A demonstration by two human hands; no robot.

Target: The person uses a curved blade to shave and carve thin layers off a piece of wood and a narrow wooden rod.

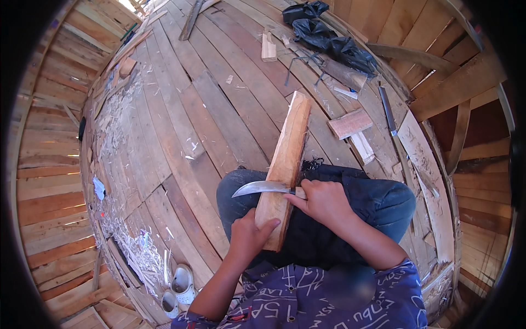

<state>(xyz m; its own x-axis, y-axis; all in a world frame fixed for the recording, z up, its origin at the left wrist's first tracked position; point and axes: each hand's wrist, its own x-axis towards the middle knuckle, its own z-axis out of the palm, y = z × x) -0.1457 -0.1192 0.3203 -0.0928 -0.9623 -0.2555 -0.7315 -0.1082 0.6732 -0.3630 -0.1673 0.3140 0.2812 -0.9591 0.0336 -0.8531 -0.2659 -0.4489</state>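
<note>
A long piece of wood (287,143), pale on its cut face and rough along the right edge, slants across my lap and points away from me. My left hand (252,233) grips its near end, with the thumb over the top face. In my right hand (323,202) is a curved knife (257,188), held by its short wooden handle. The blade lies crosswise over the wood, its tip reaching out past the left edge above my knee. Whether the blade bites into the wood, I cannot tell.
Wood shavings (137,247) cover the plank floor at the left, near a pair of light clogs (182,282). Wood blocks (350,124), a dark-handled tool (388,109) and a broad board (430,186) lie at the right. Black plastic bags (331,41) sit farther off by the plank wall.
</note>
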